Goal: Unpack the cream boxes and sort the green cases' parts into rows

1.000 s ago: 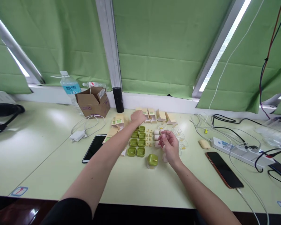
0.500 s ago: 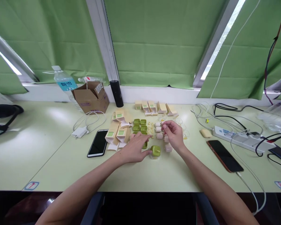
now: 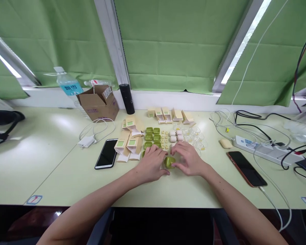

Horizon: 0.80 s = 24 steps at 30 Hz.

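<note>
A small glossy olive-green case (image 3: 169, 162) stands near the table's front, between my two hands. My left hand (image 3: 153, 164) is at its left, thumb and fingers apart, fingertips close to the case. From the other side my right hand (image 3: 190, 159) curls round it, the thumb against its right edge. Behind my hands are rows of green square cups (image 3: 149, 137), tiny yellow clips (image 3: 164, 136) and pale pink blocks (image 3: 172, 139). Clear round pieces (image 3: 197, 137) lie to the right. My fingers hide some nearby pieces.
Open beige cartons (image 3: 134, 144) stand at the left, more (image 3: 177, 115) at the back. A black-screened phone (image 3: 106, 153), a charger (image 3: 87, 141), a brown box (image 3: 99, 103) and a black cylinder (image 3: 126, 98) lie leftward. Rightward are another phone (image 3: 246, 168) and a power strip (image 3: 260, 149).
My right hand has come down and toward me from the pink blocks to the green case. My left hand has shifted slightly, its fingers now nearer the case.
</note>
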Each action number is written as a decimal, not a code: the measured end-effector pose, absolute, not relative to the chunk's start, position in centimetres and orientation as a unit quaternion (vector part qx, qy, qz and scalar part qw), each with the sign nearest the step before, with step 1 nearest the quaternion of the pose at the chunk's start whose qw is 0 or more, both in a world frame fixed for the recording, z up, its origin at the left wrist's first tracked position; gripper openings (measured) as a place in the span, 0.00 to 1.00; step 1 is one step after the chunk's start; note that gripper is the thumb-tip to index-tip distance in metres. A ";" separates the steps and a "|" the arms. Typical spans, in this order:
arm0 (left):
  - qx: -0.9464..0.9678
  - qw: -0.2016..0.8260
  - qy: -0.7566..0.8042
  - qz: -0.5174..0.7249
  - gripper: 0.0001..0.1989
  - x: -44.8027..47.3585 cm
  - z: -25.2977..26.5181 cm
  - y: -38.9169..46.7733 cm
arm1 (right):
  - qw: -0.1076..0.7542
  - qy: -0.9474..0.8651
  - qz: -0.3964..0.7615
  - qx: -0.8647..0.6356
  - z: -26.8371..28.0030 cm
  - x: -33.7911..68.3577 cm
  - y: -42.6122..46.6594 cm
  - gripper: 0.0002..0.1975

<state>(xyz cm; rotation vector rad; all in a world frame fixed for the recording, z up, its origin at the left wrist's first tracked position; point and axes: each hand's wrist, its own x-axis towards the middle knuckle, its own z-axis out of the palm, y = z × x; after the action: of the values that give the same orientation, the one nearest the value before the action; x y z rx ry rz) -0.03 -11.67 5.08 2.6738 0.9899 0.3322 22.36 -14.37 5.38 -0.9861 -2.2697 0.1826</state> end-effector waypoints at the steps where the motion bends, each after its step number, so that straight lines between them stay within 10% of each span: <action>1: 0.922 0.117 0.346 0.125 0.26 0.0 4.8 -11.7 | 0.296 -0.876 0.058 -0.376 5.6 22.4 -14.5 0.14; 14: 0.925 0.047 0.337 0.168 0.24 0.1 3.6 -12.1 | 0.283 -0.862 0.072 -0.415 5.3 21.6 -15.1 0.08; 24: 0.907 0.102 0.349 0.211 0.32 0.1 4.2 -12.0 | 0.419 -0.692 0.369 -0.457 5.3 21.5 -14.8 0.07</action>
<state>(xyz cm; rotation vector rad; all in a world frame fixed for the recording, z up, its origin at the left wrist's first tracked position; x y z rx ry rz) 0.07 -12.01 4.16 2.6784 1.0312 0.6245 21.55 -14.76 5.35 -1.1446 -1.7359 0.9261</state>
